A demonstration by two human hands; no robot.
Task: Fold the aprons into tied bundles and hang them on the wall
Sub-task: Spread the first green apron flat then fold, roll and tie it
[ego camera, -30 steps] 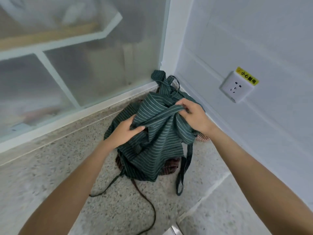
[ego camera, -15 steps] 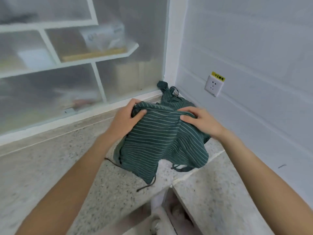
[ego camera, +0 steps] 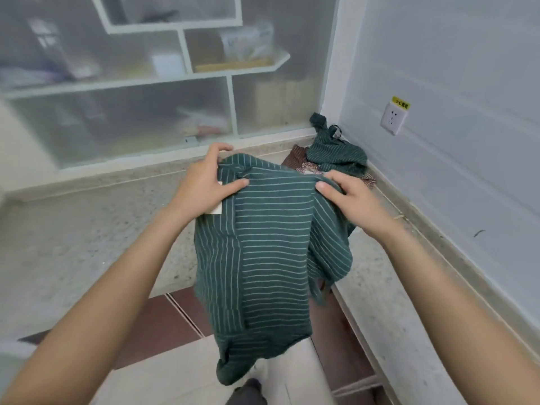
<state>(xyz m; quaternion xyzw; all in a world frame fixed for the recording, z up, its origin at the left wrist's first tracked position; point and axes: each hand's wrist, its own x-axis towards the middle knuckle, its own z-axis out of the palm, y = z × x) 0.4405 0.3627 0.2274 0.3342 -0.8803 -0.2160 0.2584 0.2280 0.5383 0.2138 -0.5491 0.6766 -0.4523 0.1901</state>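
Note:
A dark green apron (ego camera: 271, 252) with thin white stripes hangs in front of me, held up by its top edge and drooping past the counter's front edge toward the floor. My left hand (ego camera: 204, 182) grips its upper left corner, where a small white label shows. My right hand (ego camera: 347, 197) pinches the upper right part of the same edge. Behind it, in the counter's corner, lies a pile with another green striped apron (ego camera: 336, 153) on top of brown patterned cloth (ego camera: 295, 160).
The speckled stone counter (ego camera: 87, 235) runs in an L along a frosted window with white shelves (ego camera: 181, 80) and a pale wall. A wall socket (ego camera: 393, 119) with a yellow sticker sits on the right wall. Dark red floor tiles (ego camera: 163, 317) show below.
Both hands have lifted one green apron off the corner pile and drawn it toward me, so it now hangs lengthwise past the counter edge. The view has pulled back from the corner.

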